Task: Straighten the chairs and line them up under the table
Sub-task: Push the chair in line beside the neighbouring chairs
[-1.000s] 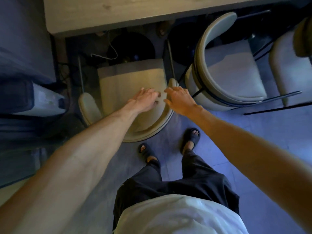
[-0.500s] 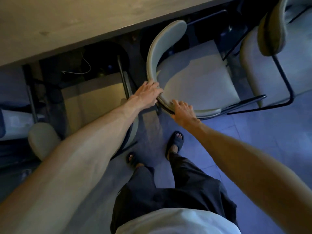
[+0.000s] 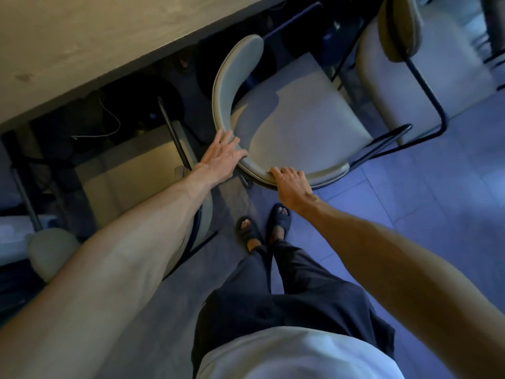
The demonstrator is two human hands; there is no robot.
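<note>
A beige padded chair with a curved backrest [image 3: 228, 86] and black metal legs stands turned at an angle beside the wooden table [image 3: 82, 42]. My left hand [image 3: 222, 157] grips the left curve of its backrest. My right hand [image 3: 291, 184] holds the near rim of the same backrest, fingers curled over it. Another beige chair [image 3: 131, 184] sits to the left, its seat partly under the table, mostly covered by my left forearm. A third beige chair [image 3: 426, 77] stands at the right.
My feet in dark sandals [image 3: 262, 225] stand on the grey tiled floor just behind the middle chair. Cables and dark round table bases lie under the table. A pale object [image 3: 16, 236] sits at the far left edge.
Both hands left the left chair and moved right onto the middle chair's backrest. I stepped right, so the view shifted that way; the grip has tightened since half a second ago.
</note>
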